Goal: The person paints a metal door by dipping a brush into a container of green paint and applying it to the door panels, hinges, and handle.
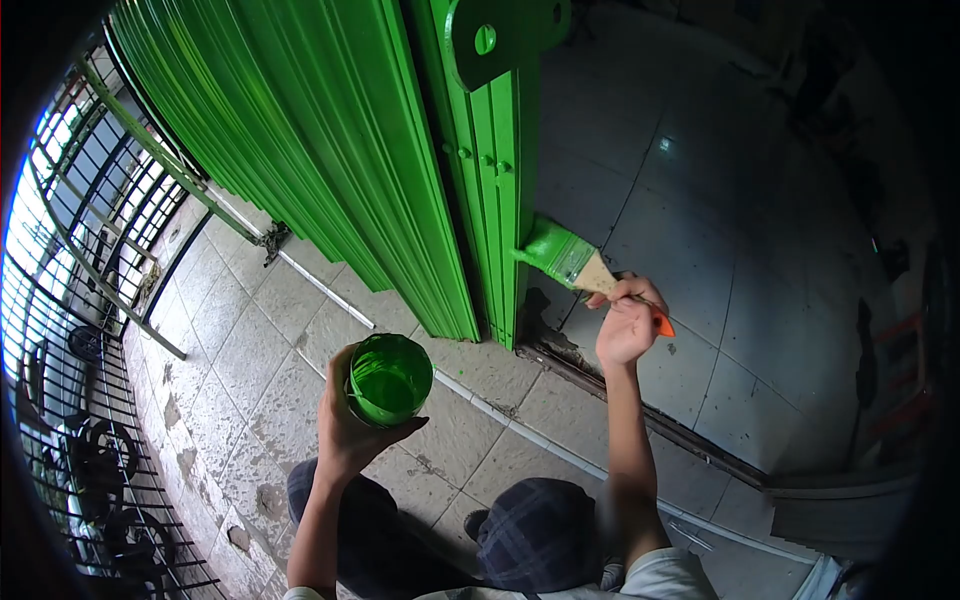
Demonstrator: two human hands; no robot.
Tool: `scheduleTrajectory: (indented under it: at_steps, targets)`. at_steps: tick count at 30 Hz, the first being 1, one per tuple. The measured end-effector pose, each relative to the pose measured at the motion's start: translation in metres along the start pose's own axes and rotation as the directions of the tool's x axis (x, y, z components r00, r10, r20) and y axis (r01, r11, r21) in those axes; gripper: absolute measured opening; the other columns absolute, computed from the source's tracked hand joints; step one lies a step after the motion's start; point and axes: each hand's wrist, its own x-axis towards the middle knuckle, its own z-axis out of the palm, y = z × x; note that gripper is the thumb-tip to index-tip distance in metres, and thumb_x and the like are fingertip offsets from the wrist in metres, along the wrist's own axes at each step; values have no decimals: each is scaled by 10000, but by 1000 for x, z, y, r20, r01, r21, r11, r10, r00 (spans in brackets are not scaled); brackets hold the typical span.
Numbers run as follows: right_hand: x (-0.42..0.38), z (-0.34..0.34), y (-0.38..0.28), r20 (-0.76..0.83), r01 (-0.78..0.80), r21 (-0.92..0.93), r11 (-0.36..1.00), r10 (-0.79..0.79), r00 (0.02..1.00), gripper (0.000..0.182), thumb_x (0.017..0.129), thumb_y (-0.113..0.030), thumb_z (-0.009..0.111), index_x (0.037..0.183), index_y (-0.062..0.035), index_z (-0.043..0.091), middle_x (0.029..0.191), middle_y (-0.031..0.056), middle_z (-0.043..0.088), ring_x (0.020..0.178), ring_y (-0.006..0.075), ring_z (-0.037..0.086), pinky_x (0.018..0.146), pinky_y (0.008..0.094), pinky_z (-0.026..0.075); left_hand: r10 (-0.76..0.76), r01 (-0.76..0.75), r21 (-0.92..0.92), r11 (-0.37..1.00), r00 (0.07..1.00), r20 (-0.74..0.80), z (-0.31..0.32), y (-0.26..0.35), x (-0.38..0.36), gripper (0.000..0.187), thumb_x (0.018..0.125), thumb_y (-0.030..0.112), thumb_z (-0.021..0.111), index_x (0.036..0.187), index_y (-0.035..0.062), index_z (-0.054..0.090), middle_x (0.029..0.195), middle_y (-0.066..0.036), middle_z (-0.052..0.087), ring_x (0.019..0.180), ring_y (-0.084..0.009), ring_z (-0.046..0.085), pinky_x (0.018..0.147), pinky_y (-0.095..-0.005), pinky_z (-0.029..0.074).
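In the head view my left hand (pixel 343 420) is wrapped round a paint can (pixel 391 380) with green paint inside, its open top facing me. My right hand (pixel 630 315) grips the wooden handle of a wide paintbrush (pixel 566 252); the orange end of the handle sticks out past my palm. Green paint coats the bristles. Their tip touches, or comes very near, the edge of the green folding metal door (pixel 507 215). Wet-looking green covers the door's ribbed panels and its riveted edge strip.
A metal floor track (pixel 640 405) runs along the doorway below the door. Speckled floor tiles (pixel 270 360) lie on the left, smooth darker tiles (pixel 690 250) inside on the right. A barred fence (pixel 90 400) with parked wheels behind it stands far left. My bent knees are below.
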Motion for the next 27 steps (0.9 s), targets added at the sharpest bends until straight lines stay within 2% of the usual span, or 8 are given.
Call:
scheduleTrajectory:
  at_steps: [2,5,11,17,19,21,26,27]
  targets:
    - [6,7,-11,-48,68,190,979,-60,997,143,728,-125,424,763,-3,491,716,147,552,613,293,548,611,377,460,-14,14,2,1000,1000,8,-3,3,-2,920,505,208,912,1248,36,397,1143,-156,579,1069,-289,586,909,-386,479]
    - [-16,-15,28,-66,-10,204,979,24,998,146,738,-131,422,777,-10,496,716,144,557,611,299,553,607,385,461,-23,23,12,1000,1000,-1,-4,4,-5,931,502,211,913,1255,35,396,1144,-153,577,1075,-283,582,914,-384,476]
    - [-121,-107,102,-361,-454,-105,885,391,847,157,737,-145,462,762,-1,520,678,117,552,554,245,576,566,331,479,-45,45,-10,999,999,9,-8,-1,-10,945,494,212,917,1259,27,393,1141,-146,576,1071,-266,581,917,-379,473]
    - [-94,-79,89,-239,-385,-177,906,340,910,163,705,-111,490,703,44,540,658,109,563,536,204,579,558,306,499,-76,77,28,997,997,-16,-13,-5,-13,946,491,201,918,1257,23,394,1133,-144,576,1058,-267,584,915,-377,474]
    - [-71,-59,70,-136,-140,-62,988,130,982,160,705,-96,470,705,55,526,659,139,550,536,242,565,565,327,497,-88,89,23,996,996,-21,-15,-3,-14,949,489,196,919,1259,23,392,1130,-143,576,1057,-265,584,913,-377,476]
    - [-56,-39,49,-236,3,157,988,35,971,174,707,-119,459,728,45,511,668,154,543,564,273,563,584,356,483,-66,66,4,998,998,-22,-17,-3,-15,958,482,184,922,1262,23,389,1130,-138,575,1065,-256,581,921,-373,472]
    - [-90,-80,97,-218,-208,154,966,239,946,162,698,-111,450,731,34,516,686,147,545,567,283,542,603,369,474,-157,156,-68,985,988,-8,-26,0,-24,962,459,160,926,1249,14,397,1137,-126,570,1078,-234,570,940,-358,463]
    - [-107,-88,112,-242,-250,122,961,273,931,124,737,-134,468,781,-25,508,699,97,542,598,260,545,576,346,461,-180,179,-80,981,984,-5,-28,0,-25,960,455,154,926,1246,13,400,1134,-123,570,1075,-231,570,941,-355,463]
